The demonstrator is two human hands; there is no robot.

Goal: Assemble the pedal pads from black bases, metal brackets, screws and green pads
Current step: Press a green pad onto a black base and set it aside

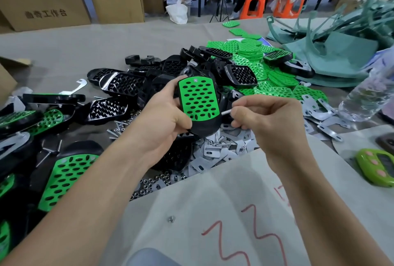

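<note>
- Green perforated plastic pad [199,99] sits in a glossy black plastic base [202,128], held up above the grey-covered table [128,37].
- Left hand [162,120] grips this pedal at its lower left edge, thumb on the front and fingers curled behind.
- Right hand [266,120], just right of the pedal, pinches a small silver screw [226,113] that points at the base's right side; contact cannot be told.
- Beneath both hands lie loose flat metal brackets [210,151] and more screws [119,127].
- Behind are heaped empty black bases [125,84], with loose green pads [279,78] to their right.
- Finished green-and-black pedals [64,176] lie at left.
</note>
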